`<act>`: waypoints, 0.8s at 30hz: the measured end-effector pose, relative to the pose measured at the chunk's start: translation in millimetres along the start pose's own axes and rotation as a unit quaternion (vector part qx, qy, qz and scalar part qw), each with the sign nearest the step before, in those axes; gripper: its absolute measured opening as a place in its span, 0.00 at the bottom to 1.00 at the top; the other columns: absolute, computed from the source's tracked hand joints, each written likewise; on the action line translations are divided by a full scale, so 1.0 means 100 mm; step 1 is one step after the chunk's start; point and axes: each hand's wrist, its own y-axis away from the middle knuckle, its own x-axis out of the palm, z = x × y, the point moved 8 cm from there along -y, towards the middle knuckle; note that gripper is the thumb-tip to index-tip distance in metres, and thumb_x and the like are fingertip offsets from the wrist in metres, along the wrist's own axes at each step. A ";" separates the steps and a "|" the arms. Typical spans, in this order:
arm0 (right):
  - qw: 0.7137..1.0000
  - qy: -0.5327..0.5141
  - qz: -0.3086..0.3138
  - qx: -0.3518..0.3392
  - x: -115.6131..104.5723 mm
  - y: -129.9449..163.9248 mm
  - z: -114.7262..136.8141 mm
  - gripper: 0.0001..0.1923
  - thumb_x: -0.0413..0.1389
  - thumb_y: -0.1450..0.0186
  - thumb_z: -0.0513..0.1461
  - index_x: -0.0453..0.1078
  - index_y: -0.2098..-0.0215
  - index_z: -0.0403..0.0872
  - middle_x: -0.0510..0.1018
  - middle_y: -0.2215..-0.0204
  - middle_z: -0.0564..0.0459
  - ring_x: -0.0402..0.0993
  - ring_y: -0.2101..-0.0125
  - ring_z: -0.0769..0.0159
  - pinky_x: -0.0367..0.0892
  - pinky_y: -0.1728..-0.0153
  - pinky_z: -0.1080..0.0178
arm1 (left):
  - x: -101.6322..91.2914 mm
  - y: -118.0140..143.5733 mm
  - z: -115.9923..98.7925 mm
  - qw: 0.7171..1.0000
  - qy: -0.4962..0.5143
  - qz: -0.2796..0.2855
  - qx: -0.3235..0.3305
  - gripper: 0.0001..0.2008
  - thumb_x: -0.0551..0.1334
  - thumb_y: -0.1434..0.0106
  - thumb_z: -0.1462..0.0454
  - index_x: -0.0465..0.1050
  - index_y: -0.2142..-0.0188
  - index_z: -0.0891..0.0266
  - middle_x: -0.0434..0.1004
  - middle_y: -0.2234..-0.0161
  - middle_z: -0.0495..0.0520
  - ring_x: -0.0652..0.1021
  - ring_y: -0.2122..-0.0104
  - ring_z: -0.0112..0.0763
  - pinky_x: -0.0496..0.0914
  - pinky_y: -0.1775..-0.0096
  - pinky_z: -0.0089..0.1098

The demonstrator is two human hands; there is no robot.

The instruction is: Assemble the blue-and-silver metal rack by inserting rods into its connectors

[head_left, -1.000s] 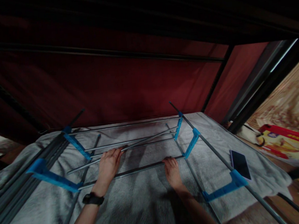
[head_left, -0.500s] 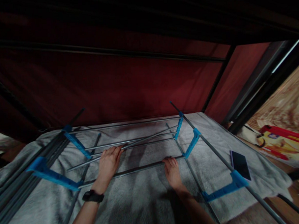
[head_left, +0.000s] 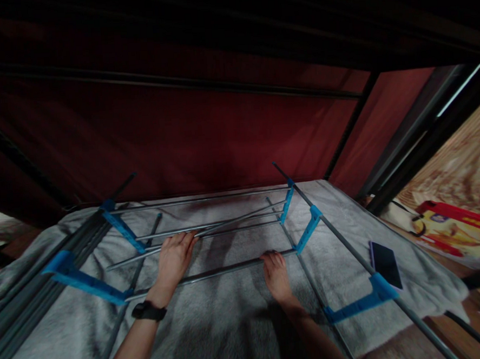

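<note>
the left hand [head_left: 172,261] lay flat and open on a loose rod [head_left: 210,229]. the right hand [head_left: 277,275] gripped the front rod [head_left: 225,269] beside a blue connector [head_left: 308,229], over the grey blanket [head_left: 232,321].

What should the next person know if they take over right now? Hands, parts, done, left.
Left hand: lies over a loose rod, fingers spread, no clear grip.
Right hand: fingers on the front crossbar near a blue connector.
Parts: the metal rack frame lies flat on a grey blanket; spare rods are bundled at left; a phone lies at right.
Done: several crossbars sit in blue connectors.
Left: the loose rod slants across the frame, apparently not yet seated.
</note>
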 end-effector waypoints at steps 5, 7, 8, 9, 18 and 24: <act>1.000 0.001 0.004 0.002 0.01 0.00 0.00 0.18 0.45 0.32 0.29 0.71 0.51 0.48 0.77 0.58 0.49 0.71 0.51 0.57 0.61 0.41 0.49 | 0.00 -0.04 0.02 1.000 0.000 0.001 0.004 0.21 0.47 0.26 0.56 0.76 0.50 0.61 0.81 0.59 0.61 0.79 0.60 0.47 0.67 0.57 0.42; 1.000 0.002 0.004 0.002 0.01 0.01 0.00 0.18 0.45 0.32 0.29 0.71 0.51 0.47 0.78 0.58 0.48 0.71 0.50 0.57 0.61 0.40 0.48 | 0.00 -0.07 0.03 1.000 -0.001 0.005 0.007 0.21 0.47 0.26 0.57 0.76 0.51 0.61 0.80 0.60 0.60 0.78 0.60 0.47 0.67 0.57 0.42; 1.000 0.003 0.004 0.001 0.01 0.01 0.01 0.18 0.45 0.32 0.29 0.71 0.50 0.47 0.78 0.58 0.48 0.71 0.50 0.56 0.61 0.40 0.47 | 0.00 -0.08 0.03 1.000 -0.002 0.008 0.008 0.20 0.47 0.26 0.57 0.76 0.51 0.62 0.80 0.61 0.61 0.78 0.60 0.47 0.67 0.57 0.42; 1.000 0.003 0.003 0.000 0.01 0.01 0.01 0.18 0.45 0.32 0.29 0.71 0.50 0.47 0.78 0.57 0.48 0.71 0.50 0.56 0.61 0.40 0.47 | 0.00 -0.09 0.04 1.000 -0.005 0.009 0.009 0.21 0.47 0.26 0.57 0.76 0.51 0.62 0.80 0.61 0.61 0.78 0.60 0.47 0.67 0.56 0.42; 1.000 -0.001 -0.005 -0.006 -0.01 0.00 0.01 0.18 0.44 0.31 0.31 0.71 0.51 0.49 0.79 0.58 0.47 0.73 0.52 0.55 0.62 0.41 0.48 | 0.01 -0.23 0.11 1.000 -0.006 0.008 0.028 0.20 0.47 0.25 0.57 0.75 0.49 0.62 0.79 0.61 0.60 0.77 0.59 0.44 0.66 0.55 0.41; 1.000 0.005 -0.011 -0.024 0.00 0.08 -0.07 0.19 0.42 0.29 0.34 0.71 0.49 0.49 0.79 0.55 0.45 0.74 0.50 0.53 0.65 0.43 0.44 | -0.01 -0.24 0.03 0.999 -0.026 0.041 0.011 0.17 0.49 0.25 0.60 0.73 0.48 0.60 0.78 0.62 0.58 0.76 0.58 0.40 0.64 0.54 0.40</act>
